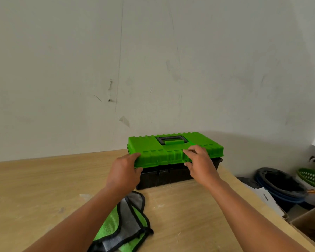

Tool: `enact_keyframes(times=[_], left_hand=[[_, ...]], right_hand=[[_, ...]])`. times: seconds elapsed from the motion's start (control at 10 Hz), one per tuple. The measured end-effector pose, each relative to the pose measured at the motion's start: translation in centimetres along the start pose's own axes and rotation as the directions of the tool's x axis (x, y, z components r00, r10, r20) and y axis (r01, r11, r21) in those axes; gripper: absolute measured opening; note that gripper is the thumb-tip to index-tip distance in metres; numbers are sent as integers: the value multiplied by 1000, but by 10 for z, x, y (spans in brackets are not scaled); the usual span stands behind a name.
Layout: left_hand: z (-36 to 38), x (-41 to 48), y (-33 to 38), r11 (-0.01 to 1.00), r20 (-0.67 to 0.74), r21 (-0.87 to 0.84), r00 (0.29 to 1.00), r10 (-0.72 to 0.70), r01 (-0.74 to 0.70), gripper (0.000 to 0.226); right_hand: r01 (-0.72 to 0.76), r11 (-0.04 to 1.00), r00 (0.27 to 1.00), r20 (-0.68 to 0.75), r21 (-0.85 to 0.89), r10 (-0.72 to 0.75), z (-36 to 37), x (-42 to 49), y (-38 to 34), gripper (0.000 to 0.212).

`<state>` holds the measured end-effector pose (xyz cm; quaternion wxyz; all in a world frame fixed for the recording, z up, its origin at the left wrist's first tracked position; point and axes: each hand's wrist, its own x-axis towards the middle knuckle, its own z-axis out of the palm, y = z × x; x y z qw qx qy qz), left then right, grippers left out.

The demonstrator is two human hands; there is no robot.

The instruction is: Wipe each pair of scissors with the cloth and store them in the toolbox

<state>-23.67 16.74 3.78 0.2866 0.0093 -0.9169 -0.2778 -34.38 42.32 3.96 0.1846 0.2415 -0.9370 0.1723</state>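
A toolbox with a bright green lid (160, 150) and a black body (167, 177) stands on the wooden table by the wall, its lid down. My left hand (125, 170) grips the lid's front left corner, fingers on top and thumb under the rim. My right hand (201, 163) grips the lid's front edge right of the middle, fingers on top and thumb at the rim. A green and grey cloth with black trim (127, 226) lies crumpled on the table under my left forearm. No scissors are in sight.
The wooden table (35, 188) runs left and toward me, its right edge slanting past my right arm. Beyond that edge sit a dark bin (282, 186), a green basket (313, 177), papers and a cardboard box (309, 226). A bare wall stands behind.
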Motion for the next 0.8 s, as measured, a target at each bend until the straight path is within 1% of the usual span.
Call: enact_keyframes(times=[0.2, 0.3, 0.4, 0.5, 0.6, 0.7, 0.8], left_hand=[[7, -9, -3, 1000, 12, 19, 1000, -23, 23, 56], [10, -12, -5, 998, 22, 56, 1000, -22, 21, 60], [9, -12, -4, 996, 49, 83, 998, -42, 38, 64], [7, -10, -2, 992, 86, 121, 996, -39, 29, 62], [-1, -9, -3, 987, 159, 160, 986, -40, 14, 65], [-12, -8, -11, 982, 235, 184, 972, -6, -38, 72], [-33, -4, -16, 973, 267, 224, 964, 0, -62, 72]], right_hand=[[-10, 1000, 1000, 19, -14, 10, 9, -12, 1, 55], [-12, 999, 1000, -3, -42, 12, 13, -16, 3, 58], [-29, 997, 999, -28, -69, 27, 16, -19, 1, 61], [-52, 995, 998, -40, -83, 49, 18, -20, -4, 63], [-65, 994, 998, -11, -88, 65, 14, -20, -9, 63], [-108, 991, 993, 35, -73, 111, 10, -18, -15, 63], [-227, 973, 973, 58, 43, 225, -3, -13, -28, 62]])
